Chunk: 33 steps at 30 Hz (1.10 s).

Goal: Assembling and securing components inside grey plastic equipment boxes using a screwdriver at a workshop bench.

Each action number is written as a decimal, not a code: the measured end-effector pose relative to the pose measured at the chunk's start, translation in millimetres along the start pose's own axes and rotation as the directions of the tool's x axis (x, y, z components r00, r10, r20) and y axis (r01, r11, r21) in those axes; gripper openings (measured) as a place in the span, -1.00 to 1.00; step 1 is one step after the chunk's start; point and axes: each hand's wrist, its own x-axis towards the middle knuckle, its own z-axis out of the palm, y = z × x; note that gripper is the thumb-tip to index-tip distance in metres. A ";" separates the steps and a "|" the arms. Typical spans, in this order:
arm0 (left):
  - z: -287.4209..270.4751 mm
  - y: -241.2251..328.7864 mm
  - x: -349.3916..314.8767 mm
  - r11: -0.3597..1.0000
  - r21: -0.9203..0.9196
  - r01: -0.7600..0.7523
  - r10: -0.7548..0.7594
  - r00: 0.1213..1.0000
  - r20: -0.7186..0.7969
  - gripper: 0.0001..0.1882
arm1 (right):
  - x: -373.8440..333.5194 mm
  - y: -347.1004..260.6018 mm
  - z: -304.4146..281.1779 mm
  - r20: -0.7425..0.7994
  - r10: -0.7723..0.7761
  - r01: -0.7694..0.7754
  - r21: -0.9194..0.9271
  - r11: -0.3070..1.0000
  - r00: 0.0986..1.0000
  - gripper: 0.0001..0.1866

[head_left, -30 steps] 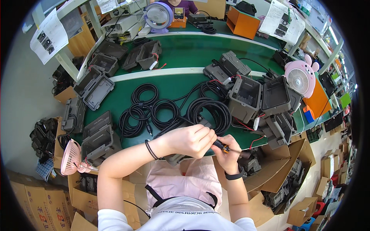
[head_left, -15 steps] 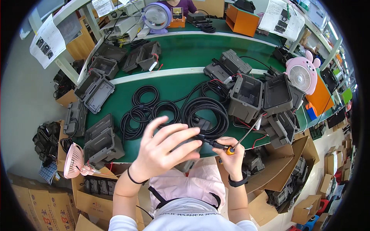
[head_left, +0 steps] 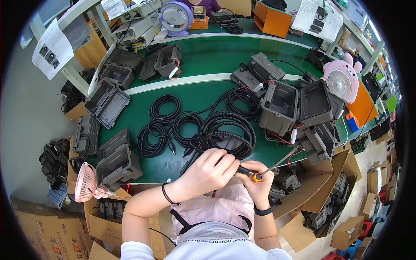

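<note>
My left hand (head_left: 212, 168) is closed round a black cable connector (head_left: 245, 170) at the table's front edge. Beside it, my right hand (head_left: 258, 184) grips a screwdriver (head_left: 256, 177) with a yellow-orange handle, its long metal shaft slanting up to the right. The connector's other end meets my right fingers near that handle. Just beyond both hands lies a thick coil of black corrugated hose (head_left: 250, 138), overlapping a dark grey part. Several black cable coils (head_left: 165, 106) lie to its left, two with plug ends toward me. My left fingers hide most of what they hold.
Open dark grey cases (head_left: 279, 106) crowd the right of the green table (head_left: 197, 93); more cases (head_left: 119, 167) line the left. Pink fans (head_left: 340, 82) stand at both sides. Cardboard boxes (head_left: 318, 190) filled with cases flank me. A person (head_left: 210, 5) sits across the table.
My left hand has moved right and toward the connector, its spread fingers now closed on it. My right hand keeps the screwdriver and has barely shifted.
</note>
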 end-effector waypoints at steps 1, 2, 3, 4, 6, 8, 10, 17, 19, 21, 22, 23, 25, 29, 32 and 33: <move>1.1 0.4 -0.1 0.999 0.029 -0.018 0.018 1.000 0.001 -0.68 | -1.4 -1.7 0.7 -0.022 0.090 -0.089 0.040 0.995 0.996 -0.68; 3.1 0.7 0.4 0.998 0.056 -0.037 0.037 0.999 0.001 -0.68 | -2.5 -4.5 0.4 -0.043 0.181 -0.177 0.080 0.981 0.983 -0.67; 4.6 1.0 0.6 0.995 0.082 -0.057 0.057 0.998 0.002 -0.68 | -1.4 -8.8 3.7 -0.092 0.196 -0.189 0.078 0.979 0.976 -0.69; 5.6 1.4 0.6 0.995 0.077 -0.064 0.063 0.998 0.005 -0.68 | -5.3 -5.6 0.9 -0.046 0.259 -0.259 0.017 0.966 0.965 -0.71; 5.4 2.1 0.4 0.994 0.096 -0.054 0.054 0.999 0.002 -0.69 | -12.5 -1.9 1.4 0.012 0.347 -0.347 0.016 0.938 0.938 -0.73; 4.9 1.1 2.0 0.990 0.105 -0.092 0.093 0.996 -0.003 -0.71 | -11.8 -2.4 2.2 0.008 0.349 -0.349 0.033 0.937 0.937 -0.74; 4.9 1.0 1.4 0.985 0.114 -0.129 0.130 0.991 -0.007 -0.72 | -9.2 -6.5 3.4 0.015 0.348 -0.348 0.072 0.935 0.938 -0.77; 5.4 -8.1 4.4 0.936 0.192 -0.296 0.303 0.953 -0.006 -0.77 | -3.2 -16.6 1.3 0.020 0.246 -0.246 -0.003 0.969 0.969 -0.78; 8.0 -12.4 5.9 0.933 0.175 -0.316 0.328 0.943 -0.047 -0.81 | -3.3 -17.9 1.2 0.046 0.217 -0.216 -0.035 0.976 0.975 -0.76; 8.1 -16.4 8.4 0.916 0.166 -0.366 0.381 0.922 -0.067 -0.81 | -2.4 -14.4 2.2 0.034 0.140 -0.137 -0.075 0.988 0.990 -0.76; 8.1 -16.9 8.5 0.915 0.155 -0.373 0.386 0.920 -0.064 -0.81 | -2.3 -12.7 2.6 0.026 0.061 -0.057 -0.118 0.991 0.998 -0.75; 8.2 -18.5 8.8 0.916 0.155 -0.371 0.384 0.921 -0.066 -0.81 | -1.6 -11.6 2.4 0.028 0.061 -0.057 -0.121 0.991 0.998 -0.75; 8.8 -22.0 8.3 0.895 0.176 -0.411 0.427 0.902 -0.061 -0.79 | -0.5 -9.5 1.1 0.068 -0.007 0.020 -0.197 0.980 0.998 -0.72; 6.5 -20.8 14.7 0.871 0.200 -0.449 0.459 0.889 -0.002 -0.77 | 2.7 -1.7 -4.4 0.066 -0.107 0.118 -0.193 0.974 0.992 -0.69; 8.8 -24.5 10.0 0.879 0.206 -0.429 0.436 0.900 0.013 -0.75 | 9.3 0.1 -3.5 0.106 -0.231 0.249 -0.229 0.941 0.967 -0.68; 8.1 -24.7 8.5 0.891 0.186 -0.415 0.419 0.908 0.015 -0.74 | 9.8 -0.4 -3.0 0.103 -0.187 0.206 -0.225 0.952 0.977 -0.68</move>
